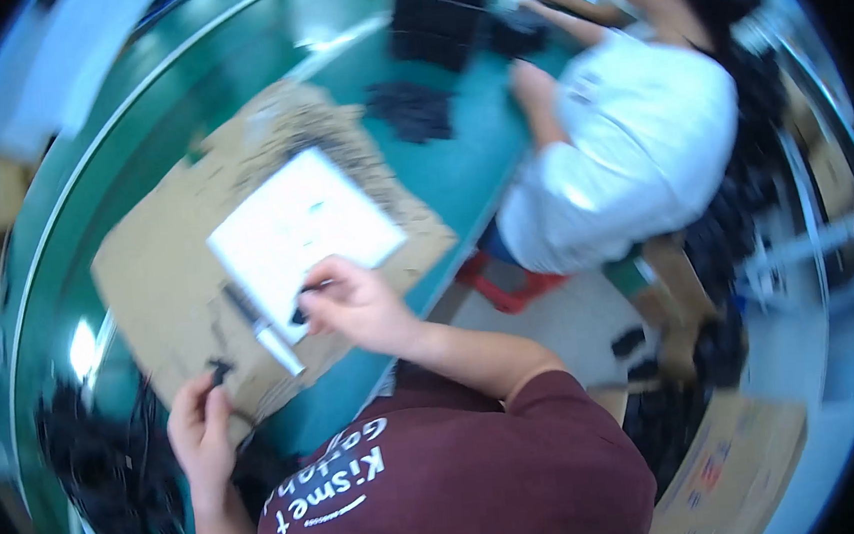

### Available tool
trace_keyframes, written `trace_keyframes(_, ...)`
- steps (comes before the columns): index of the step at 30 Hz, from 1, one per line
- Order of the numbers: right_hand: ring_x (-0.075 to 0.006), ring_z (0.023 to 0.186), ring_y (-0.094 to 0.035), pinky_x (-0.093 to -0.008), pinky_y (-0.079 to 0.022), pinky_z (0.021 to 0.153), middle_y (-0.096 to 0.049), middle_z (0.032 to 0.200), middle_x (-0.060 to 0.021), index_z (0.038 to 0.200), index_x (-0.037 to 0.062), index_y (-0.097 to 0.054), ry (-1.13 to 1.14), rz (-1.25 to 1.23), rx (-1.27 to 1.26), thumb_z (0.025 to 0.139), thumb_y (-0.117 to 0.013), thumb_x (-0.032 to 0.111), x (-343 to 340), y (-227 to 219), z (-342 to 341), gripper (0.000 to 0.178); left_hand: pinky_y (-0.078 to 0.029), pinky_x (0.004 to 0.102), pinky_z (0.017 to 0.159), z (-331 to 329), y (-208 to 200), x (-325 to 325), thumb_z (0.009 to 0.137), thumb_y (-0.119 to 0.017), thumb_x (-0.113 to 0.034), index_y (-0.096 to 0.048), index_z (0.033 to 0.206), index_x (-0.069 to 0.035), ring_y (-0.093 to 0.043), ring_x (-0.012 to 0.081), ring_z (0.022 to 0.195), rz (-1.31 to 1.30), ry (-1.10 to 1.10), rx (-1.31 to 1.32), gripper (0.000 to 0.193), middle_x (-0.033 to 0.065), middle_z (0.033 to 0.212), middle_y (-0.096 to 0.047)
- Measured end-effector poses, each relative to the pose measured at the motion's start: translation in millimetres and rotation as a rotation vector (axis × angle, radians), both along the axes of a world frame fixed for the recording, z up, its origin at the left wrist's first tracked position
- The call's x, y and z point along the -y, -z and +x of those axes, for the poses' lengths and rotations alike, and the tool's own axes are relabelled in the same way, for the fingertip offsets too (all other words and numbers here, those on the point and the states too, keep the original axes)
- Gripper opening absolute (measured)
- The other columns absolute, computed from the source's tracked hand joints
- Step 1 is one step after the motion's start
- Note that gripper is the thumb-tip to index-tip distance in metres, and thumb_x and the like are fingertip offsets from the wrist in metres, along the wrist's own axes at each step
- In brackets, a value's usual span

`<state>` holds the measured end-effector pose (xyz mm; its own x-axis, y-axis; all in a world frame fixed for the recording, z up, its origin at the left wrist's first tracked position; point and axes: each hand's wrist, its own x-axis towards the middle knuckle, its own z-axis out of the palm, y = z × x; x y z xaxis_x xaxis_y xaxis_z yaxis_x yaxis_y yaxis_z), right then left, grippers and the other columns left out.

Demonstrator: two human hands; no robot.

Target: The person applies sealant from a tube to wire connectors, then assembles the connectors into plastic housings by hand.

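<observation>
My left hand [201, 425] pinches a small black piece [220, 372] between thumb and fingers, over the near left edge of a cardboard sheet [161, 258]. Close to the white board or paper [272, 214] lying on that cardboard, my right hand [355, 308] has its fingertips closed on another small black piece [300, 309]. Blur hides the exact kind of both pieces. Between my hands lies a narrow tool [278, 349], pale at the near end and dark at the far end, perhaps a knife. Faint small marks or bits show on the white surface.
Black strap-like material [111, 463] is heaped at the left. Black stacks [436, 25] and a loose black pile [410, 111] sit farther along the green table [356, 378]. At the right a co-worker in a white shirt [629, 151] sits by a red stool [514, 285]. Cardboard box [733, 464] stands lower right.
</observation>
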<state>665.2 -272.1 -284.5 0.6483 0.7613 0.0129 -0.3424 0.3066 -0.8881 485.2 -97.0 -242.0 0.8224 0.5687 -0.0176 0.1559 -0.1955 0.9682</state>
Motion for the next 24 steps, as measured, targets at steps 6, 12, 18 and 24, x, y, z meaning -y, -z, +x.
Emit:
trace_keyframes(6, -0.0220, 0.084, -0.066, -0.0244, -0.053, 0.066, -0.061, 0.095, -0.0134, 0.105, -0.0033, -0.048, -0.097, -0.025, -0.039, 0.091, -0.051, 0.001, -23.1, -21.6, -3.7, 0.015, -0.045, 0.0243, 0.062, -10.2, -21.4, 9.3, 0.084, -0.060, -0.003, -0.063, 0.096, 0.001, -0.058, 0.0123, 0.070, 0.098, 0.049, -0.059, 0.013, 0.0053, 0.076, -0.062)
trace_keyframes(12, -0.0237, 0.089, -0.066, -0.0249, -0.054, 0.070, -0.061, 0.102, -0.0192, 0.110, -0.0050, -0.047, -0.186, -0.112, -0.010, 0.092, -0.047, 0.001, -36.9, -31.8, -4.4, 0.019, -0.047, 0.0295, 0.065, -10.8, -31.9, 6.6, 0.082, -0.063, -0.006, -0.065, 0.093, -0.001, -0.062, 0.0222, 0.072, 0.172, 0.230, -0.035, 0.012, 0.0105, 0.080, -0.064)
trace_keyframes(18, -0.0255, 0.093, -0.065, -0.0269, -0.055, 0.074, -0.060, 0.108, -0.0216, 0.113, -0.0057, -0.046, -0.215, -0.096, 0.031, 0.094, -0.043, 0.002, -44.7, -40.4, -8.4, 0.020, -0.046, 0.0279, 0.065, -14.3, -27.0, 3.7, 0.083, -0.063, -0.008, -0.065, 0.094, -0.001, -0.061, 0.0186, 0.071, 0.010, 0.168, -0.090, 0.013, 0.0089, 0.080, -0.065)
trace_keyframes(24, -0.0267, 0.098, -0.063, -0.0282, -0.054, 0.077, -0.058, 0.111, -0.0225, 0.113, -0.0049, -0.043, -0.221, -0.016, 0.150, 0.095, -0.042, 0.001, -45.4, -41.3, -11.1, 0.020, -0.046, 0.0266, 0.063, -12.9, -25.8, 3.4, 0.083, -0.064, -0.008, -0.065, 0.093, 0.000, -0.060, 0.0162, 0.069, -0.048, 0.098, -0.144, 0.013, 0.0078, 0.077, -0.064)
